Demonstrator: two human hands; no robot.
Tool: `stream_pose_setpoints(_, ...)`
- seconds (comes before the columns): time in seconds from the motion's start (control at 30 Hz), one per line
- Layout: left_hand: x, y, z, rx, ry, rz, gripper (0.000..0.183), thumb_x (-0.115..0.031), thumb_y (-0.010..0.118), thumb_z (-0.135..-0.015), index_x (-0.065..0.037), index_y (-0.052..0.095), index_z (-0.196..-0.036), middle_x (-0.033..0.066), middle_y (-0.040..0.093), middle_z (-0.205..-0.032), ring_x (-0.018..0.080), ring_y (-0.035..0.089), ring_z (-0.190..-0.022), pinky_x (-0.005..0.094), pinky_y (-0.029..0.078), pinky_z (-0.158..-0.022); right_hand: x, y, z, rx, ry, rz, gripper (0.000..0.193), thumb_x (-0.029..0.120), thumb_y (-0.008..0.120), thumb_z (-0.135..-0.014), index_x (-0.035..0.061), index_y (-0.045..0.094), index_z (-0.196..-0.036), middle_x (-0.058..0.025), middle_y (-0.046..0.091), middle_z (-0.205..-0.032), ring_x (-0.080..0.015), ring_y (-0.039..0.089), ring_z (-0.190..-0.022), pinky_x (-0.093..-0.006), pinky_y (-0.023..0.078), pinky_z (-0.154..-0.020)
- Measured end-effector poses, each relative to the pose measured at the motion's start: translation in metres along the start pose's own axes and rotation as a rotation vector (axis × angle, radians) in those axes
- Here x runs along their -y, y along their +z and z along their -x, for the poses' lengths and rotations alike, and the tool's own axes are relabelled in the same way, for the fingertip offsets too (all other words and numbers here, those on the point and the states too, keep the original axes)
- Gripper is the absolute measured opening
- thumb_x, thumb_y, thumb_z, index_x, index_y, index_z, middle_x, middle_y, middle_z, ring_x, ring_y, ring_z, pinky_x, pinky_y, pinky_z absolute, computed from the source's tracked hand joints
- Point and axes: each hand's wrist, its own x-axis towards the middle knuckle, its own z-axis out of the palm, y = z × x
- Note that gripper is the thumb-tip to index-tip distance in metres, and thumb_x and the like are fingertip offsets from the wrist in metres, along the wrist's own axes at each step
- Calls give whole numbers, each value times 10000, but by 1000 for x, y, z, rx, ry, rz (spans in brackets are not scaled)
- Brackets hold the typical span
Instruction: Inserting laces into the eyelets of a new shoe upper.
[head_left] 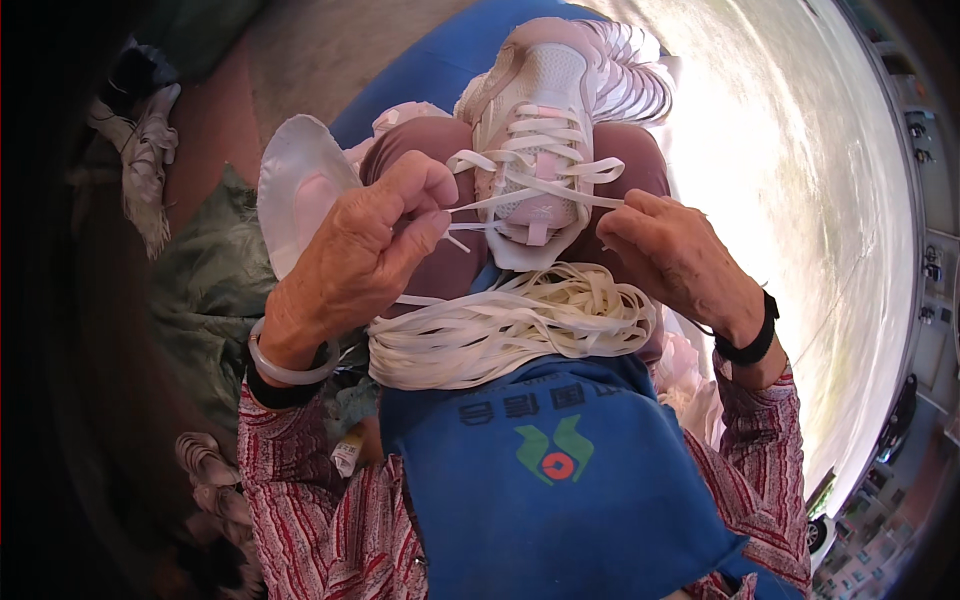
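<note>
Left hand [375,225] and right hand [682,243] both pinching white lace [600,201] — the pale shoe [552,75] looks mostly threaded I'd say, loops sticking out slack — not snug yet.

Laces [592,198] btwn hands [365,232] [685,250], prob. rm above

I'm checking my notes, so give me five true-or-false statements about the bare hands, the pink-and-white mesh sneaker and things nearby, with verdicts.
1. The bare left hand and bare right hand each grip flat white lace. True.
2. A bundle of flat cream laces lies nearer the person than the pink-and-white mesh sneaker. True.
3. The sneaker has no lace through it. False: lace crisscrosses it.
4. The left wrist is bare. False: a pale round bangle circles it.
5. The striped fabric sleeves are red and white. True.
</note>
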Motion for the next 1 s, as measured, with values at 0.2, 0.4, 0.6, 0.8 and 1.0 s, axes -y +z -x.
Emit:
stream_pose_setpoints(0.2,9,9,-5,8,189,-470,121,-4,645,-886,-3,625,-1005,133,671,-800,269,647,-704,361,488,-646,-45,-6,12,-132,-188,257,182,-12,636,-841,23,594,-1014,-99,591,-871,-305,626,-791,-386,526,-754)
stream_pose_setpoints(0.4,5,18,-14,-5,101,-419,94,-19,634,-898,-1,650,-988,154,683,-869,297,668,-779,357,511,-690,-36,15,9,-248,-109,-76,233,-5,617,-894,44,585,-1119,-119,589,-890,-315,599,-748,-392,493,-656)
stream_pose_setpoints(0.6,10,23,-17,-118,51,-335,67,-31,627,-911,6,648,-963,156,686,-911,297,668,-789,342,516,-705,-27,29,1,-407,-39,-51,153,0,640,-861,56,631,-1003,-100,578,-875,-293,597,-759,-391,471,-693)
stream_pose_setpoints(0.8,7,24,-21,-182,16,-342,68,-49,649,-896,4,642,-938,144,680,-888,292,663,-791,352,502,-710,-19,29,-8,-375,-66,313,182,17,635,-766,51,615,-944,-97,560,-890,-282,589,-785,-380,418,-747)
stream_pose_setpoints(1.0,7,22,-24,-213,197,-702,59,-67,643,-881,-37,666,-926,95,679,-841,248,640,-736,349,472,-652,-1,23,-18,-310,-91,423,142,54,619,-776,29,610,-916,-99,565,-854,-265,589,-777,-375,408,-730)
